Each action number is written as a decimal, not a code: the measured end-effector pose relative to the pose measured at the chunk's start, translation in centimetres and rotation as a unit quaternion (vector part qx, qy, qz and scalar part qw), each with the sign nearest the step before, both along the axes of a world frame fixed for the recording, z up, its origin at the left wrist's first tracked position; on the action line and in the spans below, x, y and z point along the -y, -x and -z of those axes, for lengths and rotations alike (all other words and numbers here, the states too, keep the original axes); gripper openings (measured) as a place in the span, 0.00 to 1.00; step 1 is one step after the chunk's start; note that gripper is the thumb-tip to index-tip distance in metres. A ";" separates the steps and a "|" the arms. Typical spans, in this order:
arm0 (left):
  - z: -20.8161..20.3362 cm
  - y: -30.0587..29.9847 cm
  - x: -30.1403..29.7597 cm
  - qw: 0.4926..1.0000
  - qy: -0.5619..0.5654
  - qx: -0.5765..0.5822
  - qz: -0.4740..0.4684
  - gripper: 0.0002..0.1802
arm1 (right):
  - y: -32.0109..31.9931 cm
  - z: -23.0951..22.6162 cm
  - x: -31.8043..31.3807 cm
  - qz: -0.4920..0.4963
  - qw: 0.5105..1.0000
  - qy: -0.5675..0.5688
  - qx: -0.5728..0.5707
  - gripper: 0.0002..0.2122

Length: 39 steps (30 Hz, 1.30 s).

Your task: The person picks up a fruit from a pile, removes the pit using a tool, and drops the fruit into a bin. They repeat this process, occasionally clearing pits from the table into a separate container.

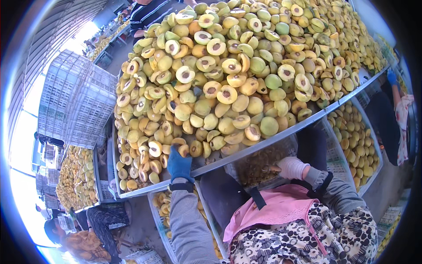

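A big heap of halved yellow-green stone fruit [226, 93], looking like peaches, covers the metal-edged table [263, 144] in front of me. Many halves lie cut side up, with brown pits or hollows showing. At the table's near left edge, my left hand [179, 163] in a blue glove reaches in among the halves. Its fingertips are partly hidden there, beside a fruit half [183, 151]. My right hand [293, 168], in a pale knitted glove, is closed above a crate of brown pits [255, 169] between my knees. Something small and tan pokes out of its grip, too small to name.
Crates of fruit stand below the table at my left [165, 207] and right [351, 143]. Stacked white plastic crates [72, 99] rise at the left. A co-worker in a striped shirt [151, 13] is across the table; other people sit at lower left and stand at far right.
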<state>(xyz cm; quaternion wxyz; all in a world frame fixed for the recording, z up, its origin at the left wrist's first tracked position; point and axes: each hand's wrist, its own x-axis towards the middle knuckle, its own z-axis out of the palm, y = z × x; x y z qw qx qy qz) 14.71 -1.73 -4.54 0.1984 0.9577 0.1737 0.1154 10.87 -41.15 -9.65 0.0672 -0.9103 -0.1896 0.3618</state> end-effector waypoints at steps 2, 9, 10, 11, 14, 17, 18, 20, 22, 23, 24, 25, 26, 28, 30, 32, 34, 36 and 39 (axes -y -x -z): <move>0.3 0.2 -0.8 0.999 0.043 -0.014 0.002 0.26 | -0.1 -1.4 -1.0 0.014 0.999 0.001 -0.043 0.15; -3.6 4.0 6.6 0.731 0.658 0.180 0.026 0.26 | 0.1 -11.2 -6.2 0.063 0.936 -0.311 0.152 0.18; -6.4 5.3 8.8 0.661 0.720 0.206 0.042 0.27 | 0.2 -11.8 -7.1 0.047 0.926 -0.336 0.165 0.18; -7.5 6.0 10.1 0.618 0.768 0.168 0.030 0.27 | 0.3 -12.0 -7.6 0.037 0.917 -0.355 0.179 0.18; -7.0 6.6 11.9 0.906 0.254 0.265 0.213 0.24 | 0.6 -12.8 -8.7 0.038 0.923 -0.335 0.184 0.19; -8.8 7.6 15.0 0.924 0.145 0.271 0.227 0.20 | 0.7 -12.4 -7.7 0.045 0.934 -0.310 0.172 0.24; -8.6 7.6 15.8 0.923 0.148 0.271 0.231 0.20 | 0.8 -11.8 -7.3 0.047 0.930 -0.315 0.181 0.23; -8.3 8.1 16.8 0.876 0.359 0.257 0.193 0.19 | 1.0 -11.7 -7.1 0.044 0.926 -0.323 0.191 0.23; -7.6 8.2 17.4 0.864 0.377 0.273 0.193 0.20 | 1.3 -11.8 -6.9 0.040 0.935 -0.300 0.185 0.21; -7.1 8.2 17.6 0.851 0.396 0.287 0.192 0.20 | 1.4 -11.4 -7.0 0.042 0.935 -0.300 0.185 0.21; -6.7 8.2 17.8 0.851 0.396 0.286 0.193 0.20 | 1.4 -10.6 -7.2 0.039 0.937 -0.296 0.180 0.20; -6.1 8.2 17.9 0.850 0.402 0.286 0.184 0.23 | 1.6 -10.2 -7.3 0.033 0.940 -0.293 0.172 0.18; -5.6 8.2 17.9 0.849 0.408 0.287 0.176 0.27 | 1.9 -10.0 -7.4 0.033 0.940 -0.294 0.171 0.18; -4.6 8.5 17.7 0.854 0.410 0.273 0.167 0.30 | 2.3 -10.0 -7.4 0.025 0.936 -0.310 0.164 0.16; -3.9 8.6 17.6 0.879 0.363 0.259 0.169 0.38 | 2.6 -10.9 -6.9 0.036 0.936 -0.313 0.159 0.14; -3.8 8.9 17.4 0.884 0.347 0.257 0.178 0.38 | 3.2 -11.6 -6.7 0.046 0.935 -0.318 0.152 0.14; -3.4 8.9 17.1 0.888 0.333 0.255 0.188 0.38 | 3.8 -11.7 -6.4 0.061 0.931 -0.351 0.083 0.13; -2.7 8.6 16.8 0.906 0.190 0.307 0.223 0.39 | 3.7 -11.1 -6.3 0.050 0.936 -0.334 0.104 0.12; -3.9 8.1 17.0 0.880 0.221 0.312 0.281 0.32 | 3.4 -10.1 -5.4 0.037 0.920 -0.390 -0.002 0.11</move>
